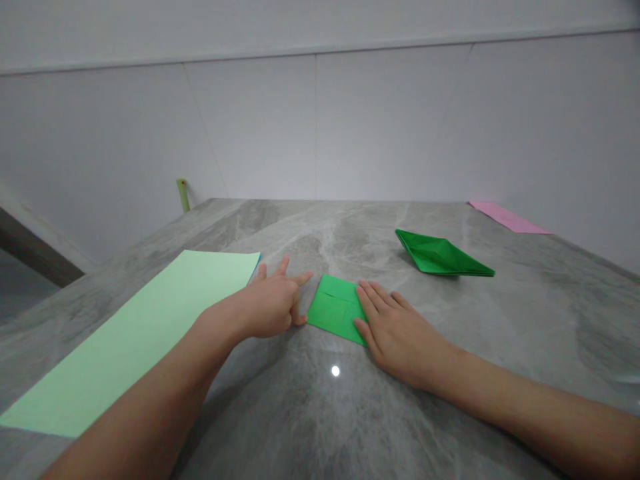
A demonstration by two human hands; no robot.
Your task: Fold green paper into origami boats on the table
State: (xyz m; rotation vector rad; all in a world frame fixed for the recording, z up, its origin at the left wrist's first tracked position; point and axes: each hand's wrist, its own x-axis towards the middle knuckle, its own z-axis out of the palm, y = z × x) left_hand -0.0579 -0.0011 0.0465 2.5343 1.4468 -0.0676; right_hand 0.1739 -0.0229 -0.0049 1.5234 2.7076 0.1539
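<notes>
A small folded piece of green paper [336,309] lies flat on the table between my hands, with crease lines across its face. My right hand [393,327] rests flat over its right edge, fingers stretched out. My left hand [275,300] is at the left edge of the folded paper, fingers spread, with the thumb tip by its lower left corner. Whether that thumb presses on the paper I cannot tell. Behind my right hand sits a green paper boat [443,255], pointed at both ends.
Pale green sheets [145,333] lie on the left, partly under my left forearm. A pink paper [507,217] is at the far right edge of the grey marbled table [320,413]. A white wall [315,127] stands behind. Beyond the far left edge shows a yellow-green strip [183,195].
</notes>
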